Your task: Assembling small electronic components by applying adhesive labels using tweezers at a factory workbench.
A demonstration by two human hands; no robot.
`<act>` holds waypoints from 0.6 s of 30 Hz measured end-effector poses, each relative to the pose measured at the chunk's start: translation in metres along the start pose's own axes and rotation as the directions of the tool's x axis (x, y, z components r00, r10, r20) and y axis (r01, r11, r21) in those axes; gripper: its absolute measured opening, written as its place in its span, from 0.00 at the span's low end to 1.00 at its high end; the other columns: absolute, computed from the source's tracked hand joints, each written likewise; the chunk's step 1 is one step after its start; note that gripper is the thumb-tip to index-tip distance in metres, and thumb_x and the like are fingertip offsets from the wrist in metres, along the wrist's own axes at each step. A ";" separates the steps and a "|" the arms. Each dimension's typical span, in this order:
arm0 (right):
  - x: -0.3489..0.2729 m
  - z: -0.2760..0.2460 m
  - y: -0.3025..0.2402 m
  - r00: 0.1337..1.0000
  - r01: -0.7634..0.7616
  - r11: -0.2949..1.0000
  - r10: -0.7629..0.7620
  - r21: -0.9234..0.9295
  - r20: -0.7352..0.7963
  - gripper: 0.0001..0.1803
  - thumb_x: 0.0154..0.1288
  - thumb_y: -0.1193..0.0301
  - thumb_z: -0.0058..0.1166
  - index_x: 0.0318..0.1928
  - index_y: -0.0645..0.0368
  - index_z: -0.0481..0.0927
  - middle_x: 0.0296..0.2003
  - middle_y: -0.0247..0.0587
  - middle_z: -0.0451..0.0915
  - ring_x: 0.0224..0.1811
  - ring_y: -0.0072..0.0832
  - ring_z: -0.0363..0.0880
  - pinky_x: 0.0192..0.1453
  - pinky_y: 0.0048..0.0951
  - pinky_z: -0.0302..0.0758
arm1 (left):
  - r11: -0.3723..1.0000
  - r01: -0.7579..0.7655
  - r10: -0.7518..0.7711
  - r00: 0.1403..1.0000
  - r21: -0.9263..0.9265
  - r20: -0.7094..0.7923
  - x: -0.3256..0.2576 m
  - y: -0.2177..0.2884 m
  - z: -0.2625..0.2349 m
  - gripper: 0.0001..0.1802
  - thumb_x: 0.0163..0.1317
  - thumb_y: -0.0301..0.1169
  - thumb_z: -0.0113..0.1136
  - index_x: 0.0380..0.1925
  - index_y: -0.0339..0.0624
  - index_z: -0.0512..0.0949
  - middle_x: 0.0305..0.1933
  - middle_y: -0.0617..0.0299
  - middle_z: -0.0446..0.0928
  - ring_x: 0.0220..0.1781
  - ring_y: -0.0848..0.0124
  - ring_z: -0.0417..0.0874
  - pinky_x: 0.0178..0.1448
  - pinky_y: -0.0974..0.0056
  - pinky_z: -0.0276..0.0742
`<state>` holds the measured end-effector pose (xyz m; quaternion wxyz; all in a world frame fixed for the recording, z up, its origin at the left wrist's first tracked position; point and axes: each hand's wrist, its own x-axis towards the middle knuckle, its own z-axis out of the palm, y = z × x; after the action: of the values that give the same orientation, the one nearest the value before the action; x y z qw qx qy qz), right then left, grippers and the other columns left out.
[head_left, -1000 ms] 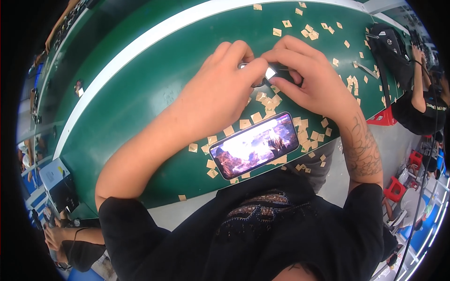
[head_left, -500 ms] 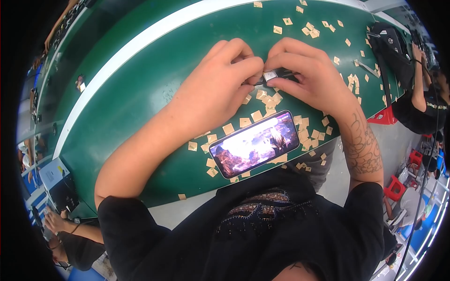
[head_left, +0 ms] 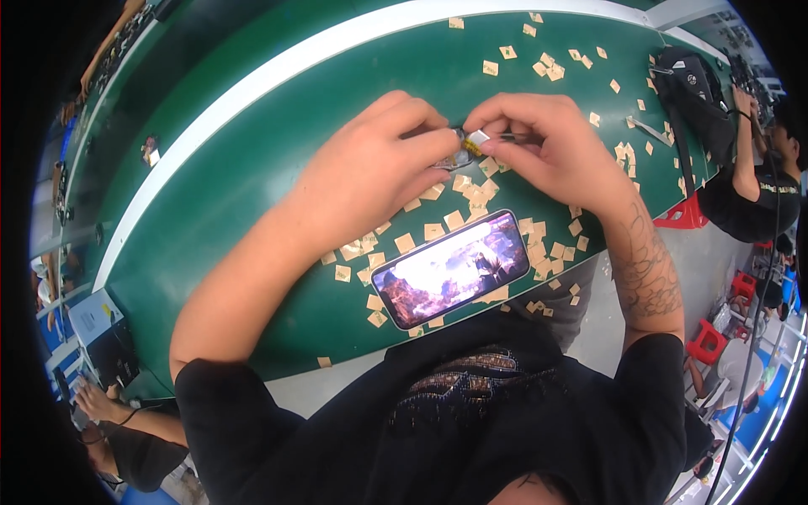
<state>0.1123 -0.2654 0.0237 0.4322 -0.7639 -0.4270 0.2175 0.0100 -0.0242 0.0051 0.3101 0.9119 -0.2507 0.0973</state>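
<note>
My left hand (head_left: pixel 383 156) is closed around a small dark device with circuit parts showing (head_left: pixel 459 159). Between the thumb and fingers of my right hand (head_left: pixel 551 147) is a small silver pouch battery with yellow tape at one end (head_left: pixel 478 137). The battery is right beside the device; whether wires join them I cannot tell. A thin dark thing (head_left: pixel 509 137) shows under my right fingers, its kind unclear. Below my hands lies a phone with a lit screen (head_left: pixel 450 269), among small tan paper squares (head_left: pixel 478 200).
More tan squares lie across the green table (head_left: pixel 252 185). Tweezers (head_left: pixel 650 131) and a black bag (head_left: pixel 694 88) are on its right. A box-shaped dark and silver unit (head_left: pixel 94 316) stands at the left edge. Other people sit on both sides; a red stool (head_left: pixel 683 213) is at the right.
Both hands have come slightly nearer to me and tilted. More of the dark device and the yellow end of the battery now shows between them.
</note>
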 end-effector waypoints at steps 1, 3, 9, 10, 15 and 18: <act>-0.001 -0.001 0.002 1.000 0.006 0.999 -0.007 0.034 0.004 0.09 0.71 0.81 0.64 0.50 0.64 0.84 0.37 0.42 0.86 0.36 0.27 0.86 0.41 0.27 0.82 | 1.000 -0.025 0.025 1.000 0.006 -0.017 0.001 -0.001 0.001 0.16 0.57 0.27 0.79 0.45 0.42 0.86 0.52 0.58 0.85 0.52 0.57 0.84 0.54 0.55 0.85; -0.001 -0.003 0.002 0.999 0.042 0.999 -0.042 0.002 -0.007 0.08 0.73 0.80 0.64 0.50 0.66 0.84 0.39 0.42 0.87 0.38 0.27 0.87 0.42 0.27 0.83 | 0.999 -0.045 0.045 0.999 0.010 -0.030 0.001 -0.003 0.002 0.16 0.57 0.27 0.79 0.45 0.42 0.86 0.53 0.58 0.85 0.52 0.57 0.85 0.53 0.55 0.85; 0.000 0.000 -0.011 0.995 0.096 0.975 -0.097 -0.199 0.002 0.08 0.73 0.77 0.63 0.50 0.64 0.85 0.38 0.44 0.85 0.40 0.37 0.86 0.46 0.34 0.83 | 0.997 -0.059 0.061 0.998 0.054 -0.029 0.000 -0.002 0.002 0.16 0.57 0.27 0.78 0.45 0.42 0.86 0.53 0.58 0.85 0.52 0.56 0.84 0.55 0.55 0.85; 0.000 0.006 -0.010 0.992 0.105 0.967 -0.118 -0.232 -0.040 0.08 0.73 0.77 0.63 0.49 0.63 0.85 0.38 0.45 0.85 0.40 0.41 0.86 0.47 0.36 0.83 | 0.995 -0.072 0.072 0.997 0.067 -0.011 0.001 -0.001 0.001 0.16 0.57 0.27 0.78 0.45 0.42 0.86 0.53 0.58 0.84 0.53 0.56 0.84 0.55 0.55 0.84; 0.001 0.024 -0.016 0.976 0.121 0.920 -0.178 -0.372 -0.123 0.14 0.68 0.83 0.63 0.53 0.62 0.84 0.37 0.38 0.82 0.37 0.28 0.83 0.38 0.28 0.77 | 0.992 -0.092 0.092 0.996 0.082 -0.001 0.002 -0.001 -0.001 0.16 0.57 0.27 0.78 0.45 0.41 0.86 0.53 0.59 0.83 0.53 0.55 0.83 0.57 0.54 0.83; -0.002 0.028 -0.024 0.987 -0.009 0.978 -0.025 -0.209 -0.157 0.08 0.72 0.79 0.61 0.49 0.63 0.85 0.39 0.49 0.85 0.42 0.47 0.87 0.47 0.40 0.83 | 0.996 -0.080 0.080 0.997 0.034 0.003 0.001 -0.001 -0.002 0.19 0.56 0.27 0.78 0.48 0.41 0.85 0.51 0.58 0.83 0.52 0.55 0.83 0.56 0.53 0.83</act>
<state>0.0805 -0.2473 0.0294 0.3831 -0.8183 -0.4147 0.1082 0.0114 -0.0220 0.0066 0.2900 0.9064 -0.2854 0.1134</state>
